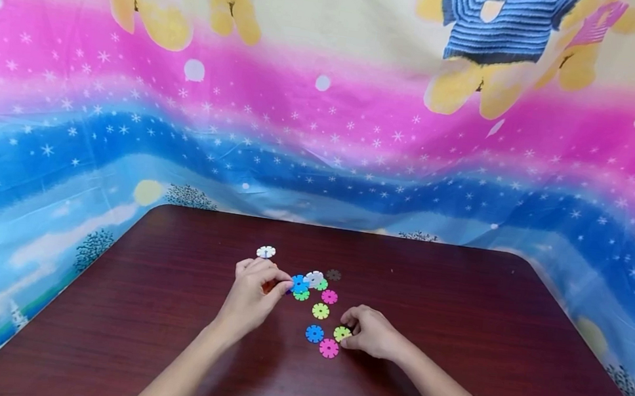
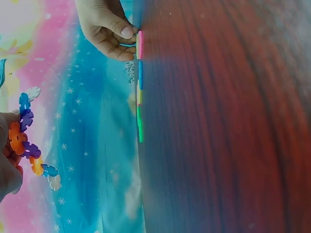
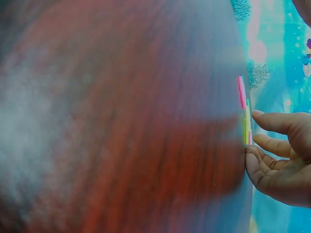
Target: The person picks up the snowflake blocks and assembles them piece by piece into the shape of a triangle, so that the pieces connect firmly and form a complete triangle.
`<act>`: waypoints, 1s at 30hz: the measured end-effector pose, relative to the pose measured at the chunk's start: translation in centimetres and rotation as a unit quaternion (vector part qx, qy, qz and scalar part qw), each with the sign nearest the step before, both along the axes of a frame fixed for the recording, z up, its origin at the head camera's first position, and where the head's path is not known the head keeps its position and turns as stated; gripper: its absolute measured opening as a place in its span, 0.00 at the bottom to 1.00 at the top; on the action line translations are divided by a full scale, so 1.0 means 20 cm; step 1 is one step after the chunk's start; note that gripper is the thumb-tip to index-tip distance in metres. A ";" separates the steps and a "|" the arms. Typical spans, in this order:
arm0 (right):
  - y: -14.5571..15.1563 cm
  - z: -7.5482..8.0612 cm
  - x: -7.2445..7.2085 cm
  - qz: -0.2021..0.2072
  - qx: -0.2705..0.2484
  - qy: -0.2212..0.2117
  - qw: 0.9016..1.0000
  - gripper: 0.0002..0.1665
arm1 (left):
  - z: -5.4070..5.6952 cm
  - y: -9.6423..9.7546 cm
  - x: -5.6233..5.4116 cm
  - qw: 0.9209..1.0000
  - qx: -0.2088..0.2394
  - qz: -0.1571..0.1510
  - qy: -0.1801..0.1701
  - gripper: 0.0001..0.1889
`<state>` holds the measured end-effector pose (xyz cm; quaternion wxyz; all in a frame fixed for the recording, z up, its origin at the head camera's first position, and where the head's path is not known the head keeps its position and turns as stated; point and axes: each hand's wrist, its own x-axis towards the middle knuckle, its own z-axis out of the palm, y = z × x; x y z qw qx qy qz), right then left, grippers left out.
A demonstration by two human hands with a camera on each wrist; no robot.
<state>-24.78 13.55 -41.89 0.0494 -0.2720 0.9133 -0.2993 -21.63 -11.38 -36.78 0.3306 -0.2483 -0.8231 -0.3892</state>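
Note:
My left hand (image 1: 251,292) pinches a chain of interlocked, notched plastic flower discs above the table. In the left wrist view the chain's orange disc (image 2: 17,138) sits by the fingers, with purple, blue and white discs linked to either side. In the head view its blue disc (image 1: 300,283) and white disc (image 1: 315,279) stick out right of the fingertips. My right hand (image 1: 373,333) is low at the tabletop, thumb and fingers curled about the edges of a yellow-green disc (image 1: 341,334). Beside that lie a pink disc (image 1: 329,349) and a blue disc (image 1: 314,334).
Farther back on the dark wooden table (image 1: 167,259) lie another yellow-green disc (image 1: 320,310), a pink disc (image 1: 330,296), a green disc (image 1: 301,295) and a dark brown disc (image 1: 334,275). A printed cloth (image 1: 326,126) hangs behind and around the table.

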 end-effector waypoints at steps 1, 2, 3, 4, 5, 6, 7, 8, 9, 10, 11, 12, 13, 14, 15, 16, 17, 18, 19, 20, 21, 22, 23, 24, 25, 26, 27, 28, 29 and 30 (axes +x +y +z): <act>0.00 0.00 0.00 0.001 0.002 0.005 1.000 0.18 | 0.00 0.00 0.00 1.000 0.000 0.000 0.000 0.05; 0.00 -0.01 0.00 0.003 0.005 0.010 1.000 0.18 | 0.00 0.00 0.00 1.000 0.000 -0.001 0.000 0.05; 0.00 -0.01 -0.01 0.003 0.007 0.014 1.000 0.17 | 0.00 0.00 0.00 1.000 0.000 -0.001 0.000 0.05; 0.00 -0.01 -0.01 0.003 0.010 0.018 1.000 0.17 | 0.00 0.00 0.00 1.000 0.000 -0.002 0.000 0.05; 0.00 -0.02 -0.01 0.004 0.012 0.022 1.000 0.17 | 0.00 0.00 0.00 1.000 0.000 -0.003 0.000 0.05; 0.00 -0.02 -0.01 0.004 0.014 0.025 1.000 0.16 | 0.00 0.00 0.00 1.000 0.001 -0.004 0.000 0.05; 0.00 -0.02 -0.01 0.005 0.017 0.028 0.999 0.15 | 0.00 0.00 0.00 1.000 0.001 -0.005 0.000 0.05; 0.00 -0.02 -0.02 0.005 0.020 0.031 0.999 0.15 | 0.00 0.00 0.00 1.000 0.001 -0.006 0.000 0.05; 0.00 -0.03 -0.02 0.005 0.021 0.033 0.999 0.14 | 0.00 0.00 0.00 1.000 0.000 -0.005 0.001 0.06; 0.00 -0.03 -0.02 0.006 0.024 0.036 0.999 0.14 | 0.00 0.01 0.00 1.000 -0.001 -0.005 0.001 0.06; 0.01 -0.03 -0.02 0.006 0.025 0.039 0.999 0.14 | 0.00 0.01 0.00 1.000 -0.001 -0.005 0.000 0.06; 0.01 -0.03 -0.02 0.006 0.025 0.040 0.999 0.14 | 0.00 0.01 0.00 1.000 -0.002 -0.006 0.000 0.05; 0.01 -0.03 -0.02 0.006 0.025 0.041 0.999 0.14 | 0.00 0.01 0.00 1.000 -0.002 -0.006 -0.001 0.05; 0.01 -0.03 -0.02 0.005 0.024 0.041 0.999 0.14 | -0.01 0.01 0.00 1.000 -0.002 -0.006 -0.002 0.06; 0.00 -0.02 -0.02 0.004 0.024 0.040 0.999 0.14 | -0.01 0.01 0.00 1.000 -0.003 -0.006 -0.003 0.06; 0.00 -0.02 -0.02 0.003 0.024 0.038 0.999 0.14 | 0.00 0.01 0.00 1.000 -0.003 -0.006 -0.004 0.06; 0.00 -0.02 -0.01 0.001 0.023 0.035 0.999 0.15 | 0.00 0.02 0.01 1.000 -0.002 -0.006 -0.005 0.05; 0.00 -0.02 -0.01 -0.001 0.022 0.032 0.999 0.15 | -0.01 0.02 0.00 1.000 -0.002 -0.006 -0.006 0.06; 0.00 -0.02 -0.01 -0.002 0.021 0.029 0.999 0.15 | -0.01 0.02 0.00 1.000 -0.003 -0.006 -0.007 0.06; 0.00 -0.02 -0.01 -0.003 0.019 0.026 0.999 0.16 | -0.01 0.02 0.00 1.000 -0.003 -0.005 -0.008 0.06; -0.01 -0.02 -0.01 -0.004 0.018 0.025 1.000 0.16 | -0.01 0.02 0.00 1.000 -0.003 -0.005 -0.008 0.06; -0.01 -0.02 -0.01 -0.006 0.016 0.024 1.000 0.16 | -0.01 0.02 0.00 1.000 -0.004 -0.006 -0.009 0.06; -0.01 -0.02 -0.01 -0.008 0.014 0.025 1.000 0.16 | -0.01 0.02 0.00 1.000 -0.004 -0.006 -0.009 0.06; -0.01 -0.02 -0.01 -0.010 0.012 0.027 1.000 0.15 | -0.01 0.02 0.00 1.000 -0.004 -0.006 -0.009 0.06; 0.00 -0.02 -0.01 -0.011 0.009 0.030 0.999 0.15 | -0.01 0.02 0.00 1.000 -0.004 -0.006 -0.009 0.06; 0.00 -0.02 -0.01 -0.014 0.006 0.030 0.999 0.15 | -0.01 0.02 0.00 1.000 -0.005 -0.006 -0.009 0.06; 0.00 -0.02 -0.01 -0.017 0.005 0.033 0.999 0.14 | -0.01 0.03 0.00 1.000 -0.005 -0.006 -0.008 0.06; 0.00 -0.02 -0.01 -0.019 0.000 0.033 0.999 0.14 | -0.01 0.03 0.00 1.000 -0.005 -0.007 -0.007 0.06; 0.00 -0.02 -0.01 -0.021 -0.005 0.031 0.999 0.13 | -0.01 0.03 0.00 1.000 -0.005 -0.007 -0.007 0.07; 0.00 -0.02 -0.01 -0.021 -0.010 0.029 0.999 0.13 | -0.01 0.03 0.00 1.000 -0.004 -0.007 -0.007 0.07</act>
